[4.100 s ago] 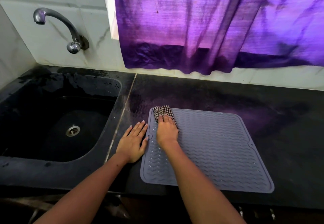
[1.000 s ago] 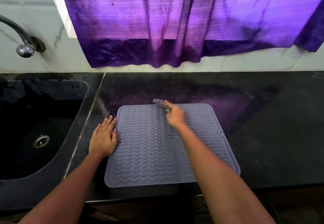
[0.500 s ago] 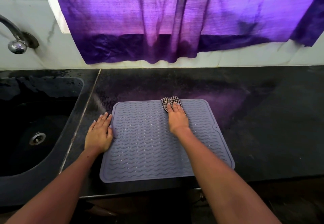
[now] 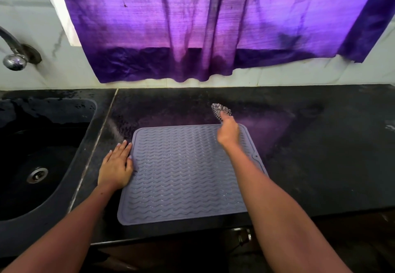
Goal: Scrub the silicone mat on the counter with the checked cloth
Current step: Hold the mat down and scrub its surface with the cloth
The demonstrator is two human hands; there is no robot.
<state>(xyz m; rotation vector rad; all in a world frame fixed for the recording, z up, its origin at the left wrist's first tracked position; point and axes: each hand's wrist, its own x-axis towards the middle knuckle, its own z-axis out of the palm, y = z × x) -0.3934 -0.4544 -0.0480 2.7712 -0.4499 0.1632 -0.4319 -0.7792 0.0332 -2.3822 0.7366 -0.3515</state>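
Right hand (image 4: 228, 132) holds the checked cloth (image 4: 220, 110) in a closed grip at the far edge of the silicone mat (image 4: 183, 174); the cloth projects past that edge, over the dark worktop (image 4: 320, 155). Whether it touches the surface cannot be told. Left hand (image 4: 116, 167) lies flat, fingers straight, grasping nothing, pressing the mat's left edge and the worktop beside it. Mat lies flat near the worktop's front edge, grey with a wavy rib pattern. Black sink (image 4: 42, 157) sits to the left, tap (image 4: 12, 52) on the wall above it. Purple curtain (image 4: 213, 27) hangs behind.
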